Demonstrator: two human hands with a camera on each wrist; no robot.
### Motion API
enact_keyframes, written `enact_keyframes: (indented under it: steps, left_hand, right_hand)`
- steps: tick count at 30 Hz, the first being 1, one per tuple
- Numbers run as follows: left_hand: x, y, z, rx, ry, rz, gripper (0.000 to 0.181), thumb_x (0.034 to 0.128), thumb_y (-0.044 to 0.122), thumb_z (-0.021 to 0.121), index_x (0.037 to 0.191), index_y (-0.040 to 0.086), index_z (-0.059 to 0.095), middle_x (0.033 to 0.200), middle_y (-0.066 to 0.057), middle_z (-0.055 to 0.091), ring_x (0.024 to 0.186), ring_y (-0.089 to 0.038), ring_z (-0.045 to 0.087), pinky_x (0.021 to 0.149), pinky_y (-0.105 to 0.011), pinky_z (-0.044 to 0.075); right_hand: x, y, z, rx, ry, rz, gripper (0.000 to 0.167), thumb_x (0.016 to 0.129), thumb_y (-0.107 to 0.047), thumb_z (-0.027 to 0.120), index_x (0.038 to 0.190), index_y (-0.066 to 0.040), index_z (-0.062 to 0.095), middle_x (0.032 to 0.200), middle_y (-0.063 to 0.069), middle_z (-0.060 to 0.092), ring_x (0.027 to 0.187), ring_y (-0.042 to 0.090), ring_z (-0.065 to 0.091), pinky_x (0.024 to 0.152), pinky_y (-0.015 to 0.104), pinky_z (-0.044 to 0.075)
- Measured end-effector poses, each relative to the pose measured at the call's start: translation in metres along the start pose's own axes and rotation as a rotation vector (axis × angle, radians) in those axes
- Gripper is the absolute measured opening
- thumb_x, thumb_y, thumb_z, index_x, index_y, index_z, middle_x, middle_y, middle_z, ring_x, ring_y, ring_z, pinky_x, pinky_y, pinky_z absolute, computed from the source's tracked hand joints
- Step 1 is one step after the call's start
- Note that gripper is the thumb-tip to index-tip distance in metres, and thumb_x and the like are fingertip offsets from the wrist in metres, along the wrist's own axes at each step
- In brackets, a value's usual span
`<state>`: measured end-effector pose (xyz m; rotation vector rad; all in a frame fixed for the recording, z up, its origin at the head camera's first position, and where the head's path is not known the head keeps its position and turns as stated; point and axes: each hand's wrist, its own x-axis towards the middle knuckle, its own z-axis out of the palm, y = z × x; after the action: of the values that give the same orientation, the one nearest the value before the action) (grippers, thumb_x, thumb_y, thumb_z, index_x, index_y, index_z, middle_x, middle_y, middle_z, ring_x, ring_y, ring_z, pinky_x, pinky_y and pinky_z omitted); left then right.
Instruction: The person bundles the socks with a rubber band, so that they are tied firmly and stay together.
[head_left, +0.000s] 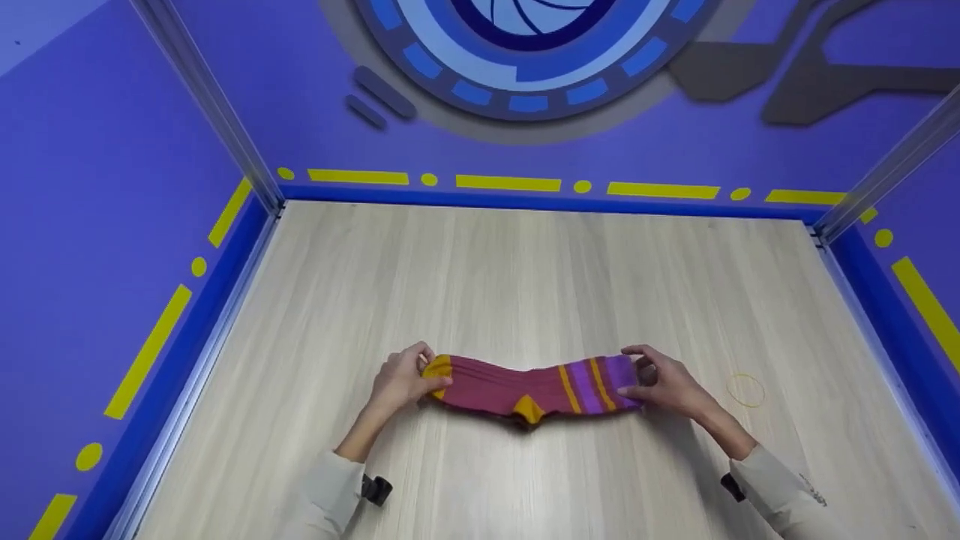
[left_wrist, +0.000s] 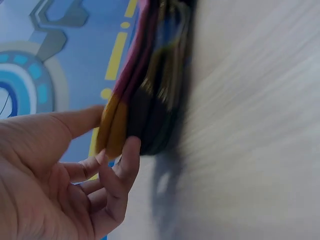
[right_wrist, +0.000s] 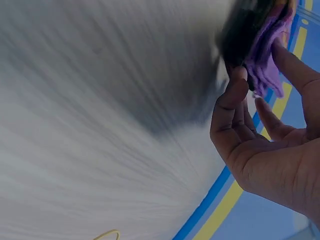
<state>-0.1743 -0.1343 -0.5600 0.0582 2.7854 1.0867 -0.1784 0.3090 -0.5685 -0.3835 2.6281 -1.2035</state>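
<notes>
A flat stack of socks [head_left: 487,390] lies stretched sideways between my hands. The top sock is maroon, with a mustard toe and heel and a purple cuff striped in yellow. Dark socks [left_wrist: 150,122] show beneath it in the left wrist view. My left hand [head_left: 397,382] pinches the toe end, thumb on top and fingers underneath. At the opposite end, my right hand [head_left: 671,386] pinches the purple cuff [right_wrist: 262,62] between thumb and fingers. How far the stack is off the table, I cannot tell.
A thin yellow rubber band [head_left: 728,388] lies on the table to the right of my right hand. The pale wood-grain table [head_left: 525,285] is bordered by blue panels [head_left: 247,142] with yellow dashes at the back, left and right. Metal posts stand at both back corners.
</notes>
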Motion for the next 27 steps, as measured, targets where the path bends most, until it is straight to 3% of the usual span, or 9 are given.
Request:
enact_keyframes:
  steps: [5,9,14,22,27]
  left_hand:
    - [0.01,0.005,0.011,0.07,0.032,-0.028,0.034,0.08,0.026,0.088,0.092,0.014,0.059,0.078,-0.001,0.06,0.065,-0.015,0.047,0.055,-0.027,0.032]
    - [0.025,0.007,0.014,0.076,0.086,-0.04,0.032,0.0814,0.027,0.087,0.095,0.013,0.062,0.085,-0.006,0.068,0.069,-0.017,0.055,0.057,-0.027,0.035]
    - [0.04,0.01,0.015,0.068,0.108,-0.062,0.032,0.0821,0.029,0.087,0.097,0.014,0.062,0.091,-0.008,0.071,0.072,-0.02,0.06,0.057,-0.028,0.036]
    - [0.047,0.009,0.014,0.036,0.096,-0.088,0.032,0.0822,0.028,0.086,0.099,0.015,0.062,0.088,-0.007,0.069,0.072,-0.019,0.057,0.058,-0.029,0.035]
    - [0.044,0.009,0.016,0.045,0.103,-0.085,0.032,0.0834,0.03,0.085,0.1,0.015,0.062,0.089,-0.008,0.07,0.072,-0.02,0.057,0.058,-0.03,0.035]
  right_hand:
    - [0.01,0.001,0.002,-0.021,0.013,0.019,0.055,0.086,-0.015,0.082,0.13,0.007,0.058,0.103,0.022,0.068,0.086,0.02,0.063,0.07,0.025,0.048]
    - [0.022,0.0,-0.001,-0.049,0.027,0.057,0.054,0.088,-0.013,0.08,0.132,0.009,0.057,0.105,0.024,0.069,0.091,0.028,0.067,0.076,0.032,0.051]
    - [0.039,0.0,-0.007,-0.054,-0.016,0.116,0.058,0.09,-0.012,0.078,0.136,0.012,0.053,0.111,0.03,0.067,0.099,0.036,0.067,0.083,0.042,0.052]
    - [0.059,-0.001,-0.019,-0.009,-0.142,0.217,0.067,0.091,-0.018,0.077,0.142,0.013,0.047,0.134,0.037,0.055,0.118,0.044,0.058,0.099,0.049,0.048]
    - [0.058,0.0,-0.024,0.0,-0.182,0.246,0.071,0.091,-0.023,0.079,0.142,0.014,0.046,0.13,0.032,0.058,0.116,0.037,0.057,0.1,0.045,0.046]
